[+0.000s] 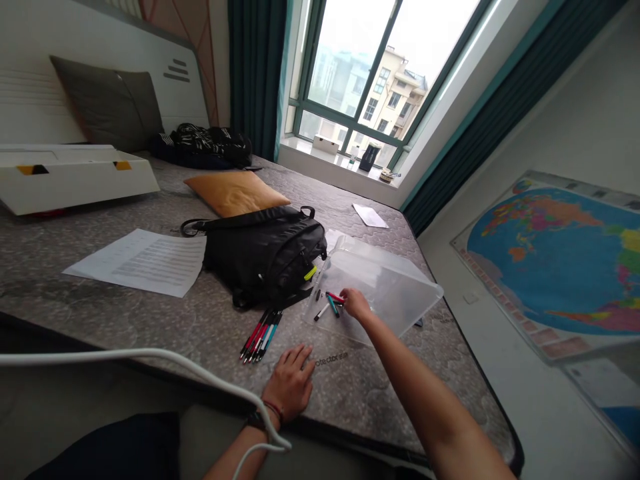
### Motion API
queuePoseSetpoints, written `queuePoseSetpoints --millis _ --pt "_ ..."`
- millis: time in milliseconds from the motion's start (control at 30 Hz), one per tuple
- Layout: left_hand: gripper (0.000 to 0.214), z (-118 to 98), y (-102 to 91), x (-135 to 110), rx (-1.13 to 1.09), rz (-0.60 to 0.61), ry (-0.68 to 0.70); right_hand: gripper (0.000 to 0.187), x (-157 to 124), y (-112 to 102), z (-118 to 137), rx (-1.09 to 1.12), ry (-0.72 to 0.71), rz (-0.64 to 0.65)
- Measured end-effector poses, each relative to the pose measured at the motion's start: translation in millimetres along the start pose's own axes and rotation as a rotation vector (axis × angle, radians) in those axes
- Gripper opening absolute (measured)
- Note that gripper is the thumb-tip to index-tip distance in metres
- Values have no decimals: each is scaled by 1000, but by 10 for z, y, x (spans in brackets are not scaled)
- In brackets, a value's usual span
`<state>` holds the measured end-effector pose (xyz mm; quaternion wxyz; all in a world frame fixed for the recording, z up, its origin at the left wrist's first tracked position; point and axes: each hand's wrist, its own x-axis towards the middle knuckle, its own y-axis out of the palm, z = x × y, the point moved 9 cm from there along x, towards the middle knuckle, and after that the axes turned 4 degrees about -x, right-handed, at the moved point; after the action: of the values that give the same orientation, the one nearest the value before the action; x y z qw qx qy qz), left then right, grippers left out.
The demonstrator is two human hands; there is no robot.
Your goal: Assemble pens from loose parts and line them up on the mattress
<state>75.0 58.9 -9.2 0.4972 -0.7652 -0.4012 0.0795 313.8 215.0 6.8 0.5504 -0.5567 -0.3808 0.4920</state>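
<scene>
My left hand (291, 381) lies flat at the mattress's near edge, its fingers stretched out and nothing under them that I can see. My right hand (356, 303) reaches into a clear plastic box (383, 270) tipped on its side. Its fingertips are closed at the end of a red pen (334, 297). Beside that pen, inside the box, lie a teal pen (333, 307) and a white pen with a dark end (321, 312). Between the backpack and my left hand, several red, black, white and blue pens (261, 335) lie side by side in a bundle.
A black backpack (265, 250) lies left of the box, with a printed sheet (145, 263) and an orange cushion (237, 192) near it. A white box (75, 177) sits far left. One white cable (165, 355) crosses in front of my left wrist. Mattress (390, 407) edges run near and right.
</scene>
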Motion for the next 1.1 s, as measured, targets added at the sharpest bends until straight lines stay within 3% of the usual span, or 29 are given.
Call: queuePoseSetpoints --millis 267,467,733,933,1100 --pt "40 0 -2 -5 -4 -3 8 27 8 -114 21 -5 14 -37" --pt "40 -22 -35 3 -4 -14 27 19 15 -32 -12 -34 73 32" --pt "41 -24 -30 12 4 10 16 22 61 70 -33 -28 113 104" --pt "42 -14 -12 8 2 18 14 25 14 -34 -68 5 133 73" --pt "40 -21 -25 12 -3 2 19 22 -25 -55 119 48 62 71"
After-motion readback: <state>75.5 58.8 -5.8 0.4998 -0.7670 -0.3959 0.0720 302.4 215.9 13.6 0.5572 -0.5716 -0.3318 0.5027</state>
